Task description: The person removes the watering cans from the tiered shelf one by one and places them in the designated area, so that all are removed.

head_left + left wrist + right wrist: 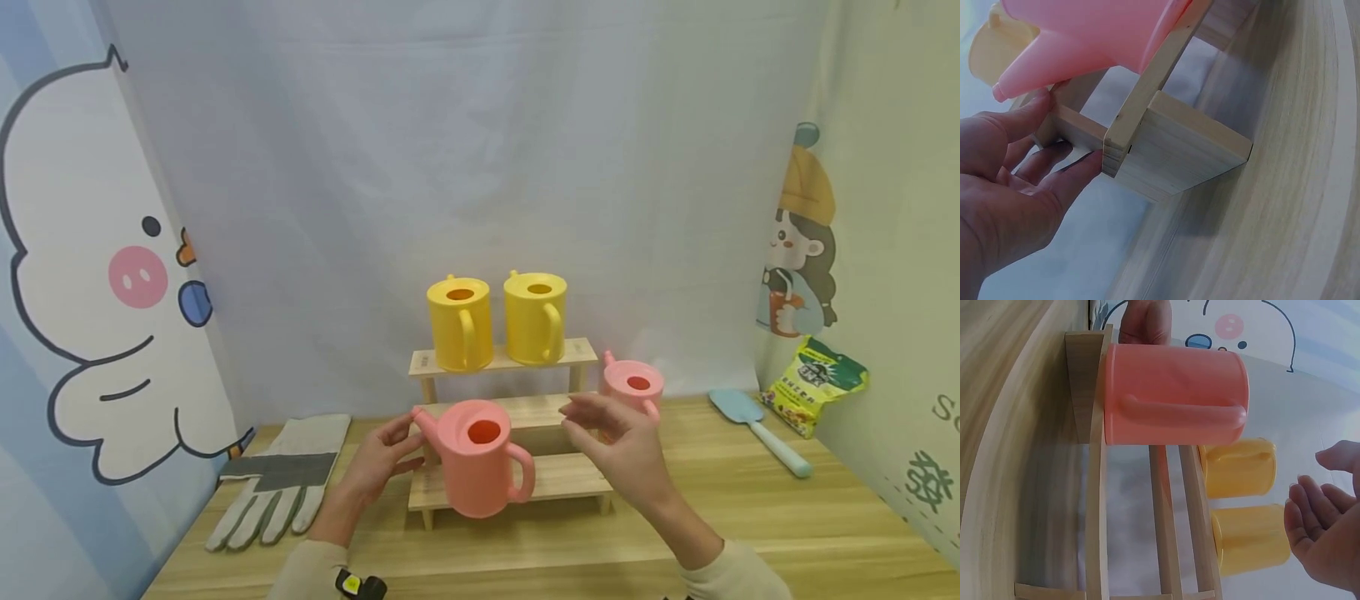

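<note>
Fingers (403, 440) of the left hand (378, 462) are loosely parted beside the spout of one pink watering can (472, 475), contact unclear; those of the right hand (622, 454) are slightly bent, gripping nothing. That can sits on the lowest step of one wooden stand (562, 477). Two yellow cans (450, 333) share the top step; a second pink can (637, 397) shows behind the right hand. All four have top openings, contents unclear. On the surface (825, 521): one trowel (757, 427), one packet (813, 383), gloves (292, 475).
</note>
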Motion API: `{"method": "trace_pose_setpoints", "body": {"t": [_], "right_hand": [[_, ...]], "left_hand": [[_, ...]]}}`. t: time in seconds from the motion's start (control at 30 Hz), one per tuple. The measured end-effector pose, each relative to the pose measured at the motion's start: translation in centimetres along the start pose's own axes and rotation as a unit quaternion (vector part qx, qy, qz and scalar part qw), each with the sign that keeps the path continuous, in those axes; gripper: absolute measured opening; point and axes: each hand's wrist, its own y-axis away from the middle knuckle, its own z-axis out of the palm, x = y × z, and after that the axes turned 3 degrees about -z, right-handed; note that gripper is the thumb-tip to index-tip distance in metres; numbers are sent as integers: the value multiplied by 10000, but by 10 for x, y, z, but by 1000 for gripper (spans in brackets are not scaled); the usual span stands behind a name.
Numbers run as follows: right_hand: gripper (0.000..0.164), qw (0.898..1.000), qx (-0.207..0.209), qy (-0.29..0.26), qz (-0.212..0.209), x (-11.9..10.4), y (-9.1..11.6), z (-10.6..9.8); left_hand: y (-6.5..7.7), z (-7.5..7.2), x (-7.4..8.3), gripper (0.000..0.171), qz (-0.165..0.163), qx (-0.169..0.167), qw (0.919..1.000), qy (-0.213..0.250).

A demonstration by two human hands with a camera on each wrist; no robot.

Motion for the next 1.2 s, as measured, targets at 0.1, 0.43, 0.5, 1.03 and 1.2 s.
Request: {"method": "trace_pose_setpoints", "body": {"t": [0.1, 0.43, 0.5, 1.03, 1.2], "right_hand": [[29, 9995, -292, -94, 114, 2, 2, 6], [30, 9946, -924, -27, 462, 8, 11, 29], [29, 9943, -954, -101, 473, 8, 11, 32], [21, 9946, -936, -181, 410, 19, 21, 53], [21, 9931, -950, -57, 689, 21, 25, 57]], "left_hand": [[0, 0, 1, 52, -15, -7, 10000, 5], [0, 0, -3, 51, 18, -41, 10000, -47], [0, 0, -3, 50, 27, -13, 10000, -48], [-1, -2, -4, 45, -11, 30, 9999, -130], [-1, -1, -2, 45, -4, 11, 9999, -110]]}}
